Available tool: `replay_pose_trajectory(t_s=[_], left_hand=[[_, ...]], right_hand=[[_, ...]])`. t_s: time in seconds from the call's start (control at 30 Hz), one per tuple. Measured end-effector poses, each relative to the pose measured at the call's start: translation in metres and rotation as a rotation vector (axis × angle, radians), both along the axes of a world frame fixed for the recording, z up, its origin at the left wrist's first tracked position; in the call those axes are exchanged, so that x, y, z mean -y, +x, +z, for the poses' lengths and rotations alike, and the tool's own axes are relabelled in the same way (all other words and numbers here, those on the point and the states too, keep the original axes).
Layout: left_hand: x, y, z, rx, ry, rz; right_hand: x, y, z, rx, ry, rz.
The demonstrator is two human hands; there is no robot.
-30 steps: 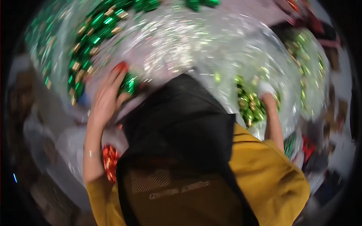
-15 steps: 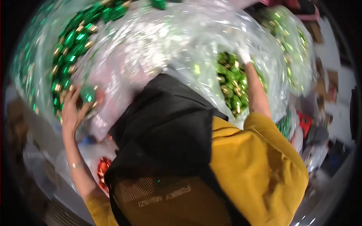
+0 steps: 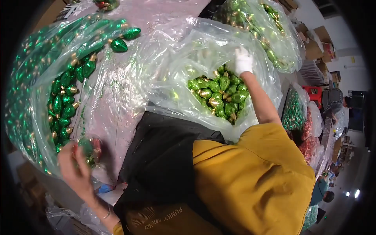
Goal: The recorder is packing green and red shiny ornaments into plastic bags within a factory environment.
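Observation:
My left hand [image 3: 74,169], bare and a little blurred, curls its fingers round a clear rounded container [image 3: 95,145] with green and red ornaments showing inside. Beside it, dark-green glittery bulb ornaments [image 3: 67,111] with gold caps spill from the mouth of a large clear bag [image 3: 27,98] on the left. My right hand [image 3: 243,62], in a white glove, grips the clear plastic bag [image 3: 172,78] in the middle, at the far edge of its opening. Light-green bulb ornaments [image 3: 223,92] with gold caps show through that opening, just below the glove.
Loose green bulbs [image 3: 119,45] lie on the pink, glitter-strewn table cover [image 3: 113,98]. Another clear container [image 3: 105,4] stands at the far edge. A further bag of light-green ornaments [image 3: 274,43] sits far right. Filled bags, a red stool [image 3: 313,94] and a person [image 3: 323,192] are beyond.
The view has swung, so the table contents sit differently in the picture. My left hand still has the clear container, now beside the near end of the dark-green bulbs. My right hand stays at the middle bag.

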State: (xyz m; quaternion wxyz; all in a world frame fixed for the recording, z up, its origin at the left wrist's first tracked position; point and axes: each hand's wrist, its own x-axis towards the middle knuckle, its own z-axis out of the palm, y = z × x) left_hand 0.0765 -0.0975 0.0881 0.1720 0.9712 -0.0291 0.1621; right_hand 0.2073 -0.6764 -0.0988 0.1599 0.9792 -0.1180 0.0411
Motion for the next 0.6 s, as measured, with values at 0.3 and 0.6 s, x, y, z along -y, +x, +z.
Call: replay_pose_trajectory(t_s=[0.3,0.6], left_hand=[[0.211,0.07,-0.084,-0.028,-0.063,-0.955],[0.304,0.15,-0.202,-0.376,0.043,-0.486]], right_hand=[[0.047,0.075,-0.051,0.111,0.801,-0.006],[-0.034,-0.082,0.101,-0.371,1.378,0.18]])
